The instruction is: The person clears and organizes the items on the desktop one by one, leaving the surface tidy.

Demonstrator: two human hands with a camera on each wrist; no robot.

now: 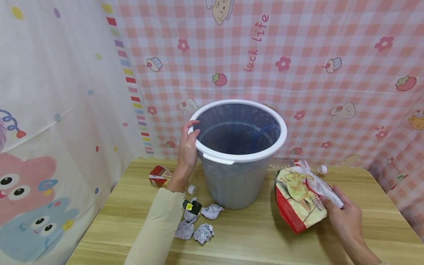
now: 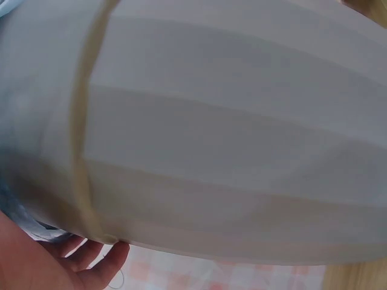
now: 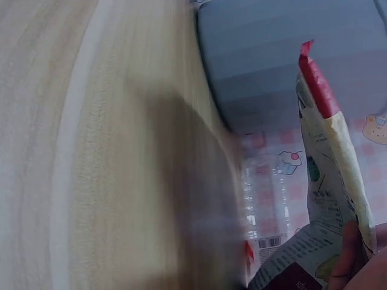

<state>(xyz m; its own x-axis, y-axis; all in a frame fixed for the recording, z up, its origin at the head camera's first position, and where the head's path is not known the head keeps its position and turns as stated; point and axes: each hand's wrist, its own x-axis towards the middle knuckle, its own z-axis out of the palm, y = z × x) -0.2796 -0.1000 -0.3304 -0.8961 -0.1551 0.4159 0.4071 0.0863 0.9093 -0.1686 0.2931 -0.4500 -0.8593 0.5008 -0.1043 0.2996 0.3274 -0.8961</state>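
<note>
A grey trash bin (image 1: 232, 184) with a white rim and a clear liner stands on the wooden table, its open top tipped toward the head view. My left hand (image 1: 187, 152) grips the rim at the left side, with the thumb over the edge. In the left wrist view those fingers (image 2: 109, 266) curl by the bin's edge, near a tan band (image 2: 78, 121) around its wall. To the right of the bin, my right hand (image 1: 347, 217) pinches a crumpled red and cream chip bag (image 1: 294, 198) by one end. The right wrist view shows the bag (image 3: 326, 157) edge-on, raised over the table.
Several crumpled paper balls (image 1: 203, 233) lie left of the bin's base. Partly behind my left arm are a red and yellow box (image 1: 160, 176) and a white-capped bottle (image 1: 191, 189). Another clear bottle (image 3: 266, 199) lies behind the bag. Patterned cloth (image 1: 298, 73) hangs behind the table.
</note>
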